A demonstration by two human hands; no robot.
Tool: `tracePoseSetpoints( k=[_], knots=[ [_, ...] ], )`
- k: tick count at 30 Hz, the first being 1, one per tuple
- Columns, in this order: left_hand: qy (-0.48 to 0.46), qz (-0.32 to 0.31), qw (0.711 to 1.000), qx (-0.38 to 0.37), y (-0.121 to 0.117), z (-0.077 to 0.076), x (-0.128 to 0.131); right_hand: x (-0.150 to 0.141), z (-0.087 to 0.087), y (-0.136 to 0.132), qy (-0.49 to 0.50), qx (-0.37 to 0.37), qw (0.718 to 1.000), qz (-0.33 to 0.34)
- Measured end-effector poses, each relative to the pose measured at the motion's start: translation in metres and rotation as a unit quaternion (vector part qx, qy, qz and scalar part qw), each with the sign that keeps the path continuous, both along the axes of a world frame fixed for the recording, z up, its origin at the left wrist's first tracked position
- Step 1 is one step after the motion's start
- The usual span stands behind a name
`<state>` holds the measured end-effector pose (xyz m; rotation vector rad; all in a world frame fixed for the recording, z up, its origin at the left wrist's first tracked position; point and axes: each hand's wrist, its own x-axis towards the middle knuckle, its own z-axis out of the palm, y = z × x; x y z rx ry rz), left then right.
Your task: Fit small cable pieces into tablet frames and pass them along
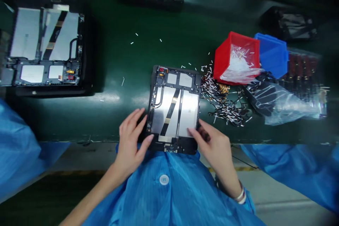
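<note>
An opened tablet (189, 109) lies at the table's front edge, its near end jutting over. Silver battery plates, a dark diagonal ribbon cable (170, 113) and a black frame show inside it. Beside the tablet's left edge, my left hand (129, 143) has its fingers spread, the thumb at the near left corner. My right hand (217, 144) grips the near right edge, thumb on top of the battery and fingers curled at the side, partly hidden. A heap of small black-and-white parts (229, 107) lies to the right of the tablet.
A red bin (222, 56) holding a bag of white pieces stands beside a blue bin (274, 54). Plastic bags of parts (280, 102) lie at right. More opened tablets (33, 47) rest left and at the back. Blue sleeves (18, 148) of people flank both sides.
</note>
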<state>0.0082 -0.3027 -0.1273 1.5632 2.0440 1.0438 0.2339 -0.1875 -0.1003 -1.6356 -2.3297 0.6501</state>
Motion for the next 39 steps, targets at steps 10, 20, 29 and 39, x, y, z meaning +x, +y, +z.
tracePoseSetpoints(
  k=[10,20,29,39],
  knots=[
    [-0.281,-0.002,0.957,0.067,0.069,0.070,-0.042,-0.055,0.017,0.032,0.459,-0.293,0.831,-0.114],
    [0.140,0.068,0.988,-0.012,0.248,0.093,-0.210,-0.140,0.032,0.205,0.593,-0.102,0.782,-0.161],
    [0.178,0.189,0.949,-0.180,0.303,0.070,-0.329,-0.171,0.010,0.306,0.409,-0.027,0.851,-0.327],
    [0.201,0.144,0.960,-0.128,0.308,0.060,-0.344,-0.212,0.029,0.262,0.200,0.064,0.964,-0.163]
  ],
)
